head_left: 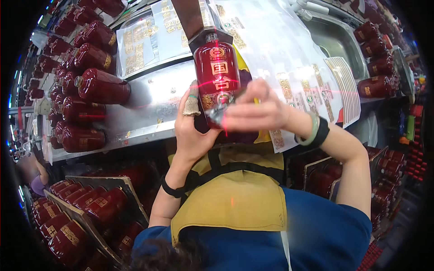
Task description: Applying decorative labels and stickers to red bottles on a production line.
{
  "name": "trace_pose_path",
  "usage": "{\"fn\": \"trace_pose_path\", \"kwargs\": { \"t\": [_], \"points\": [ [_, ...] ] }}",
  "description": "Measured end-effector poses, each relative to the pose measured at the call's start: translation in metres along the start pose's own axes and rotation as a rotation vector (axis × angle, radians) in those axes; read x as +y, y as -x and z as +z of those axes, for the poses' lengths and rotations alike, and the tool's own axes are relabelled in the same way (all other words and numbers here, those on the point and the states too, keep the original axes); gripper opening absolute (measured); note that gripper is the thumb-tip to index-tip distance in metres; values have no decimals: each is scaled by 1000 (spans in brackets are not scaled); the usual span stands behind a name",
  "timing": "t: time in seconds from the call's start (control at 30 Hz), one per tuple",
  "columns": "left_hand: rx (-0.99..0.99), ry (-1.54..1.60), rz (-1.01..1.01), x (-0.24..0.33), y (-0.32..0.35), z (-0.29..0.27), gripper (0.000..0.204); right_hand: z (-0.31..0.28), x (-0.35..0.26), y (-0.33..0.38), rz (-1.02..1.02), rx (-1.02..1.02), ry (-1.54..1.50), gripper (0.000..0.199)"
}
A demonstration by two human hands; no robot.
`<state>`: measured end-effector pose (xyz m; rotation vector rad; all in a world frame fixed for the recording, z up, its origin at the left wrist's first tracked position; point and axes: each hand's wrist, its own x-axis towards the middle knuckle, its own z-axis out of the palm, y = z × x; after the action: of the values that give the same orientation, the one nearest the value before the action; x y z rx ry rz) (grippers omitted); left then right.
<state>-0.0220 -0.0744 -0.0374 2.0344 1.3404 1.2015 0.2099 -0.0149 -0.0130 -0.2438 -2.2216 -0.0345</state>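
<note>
A glossy dark red bottle (216,65) with gold decals down its front lies in front of me, its neck against a brown angled holder (212,37). Red laser lines cross on its face. My left hand (195,128) grips the bottle's lower left side, thumb near its base and fingers along its flank. One finger wears a knitted finger cover (191,105). Over the lower right part of the bottle is my right hand (260,110), smeared by motion with its fingers closed. At its fingertips is a crumpled grey, shiny piece (217,114), whose kind I cannot make out.
Decal sheets (289,58) cover the bench to the right, and more (140,45) lie at the back left. Several red bottles (101,86) crowd the bench's left side. A steel sink (337,43) sits far right. Wooden crates of bottles (86,203) stand below on the left.
</note>
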Motion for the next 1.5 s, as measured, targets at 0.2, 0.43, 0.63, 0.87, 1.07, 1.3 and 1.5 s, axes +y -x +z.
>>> {"fn": "trace_pose_path", "kwargs": {
  "t": [0.2,0.43,0.63,0.87,1.07,1.3,1.5],
  "points": [
    [-2,192,-151,-7,5,7,93,-5,-12,-2,459,55,214,27],
    [90,94,-59,4,4,8,91,-9,-41,-3,77,-96,99,33],
    [116,45,-20,6,3,7,92,-14,-51,-9,9,-146,65,29],
    [-52,128,-151,3,3,0,90,-15,-47,-8,178,-82,42,31],
    [17,-19,-45,5,1,3,98,-13,-49,1,364,-24,153,31],
    [17,64,-87,-2,0,4,95,-15,-47,2,468,28,242,30],
    [171,65,-50,14,0,8,93,-5,-35,-6,350,-304,10,22]
  ]
}}
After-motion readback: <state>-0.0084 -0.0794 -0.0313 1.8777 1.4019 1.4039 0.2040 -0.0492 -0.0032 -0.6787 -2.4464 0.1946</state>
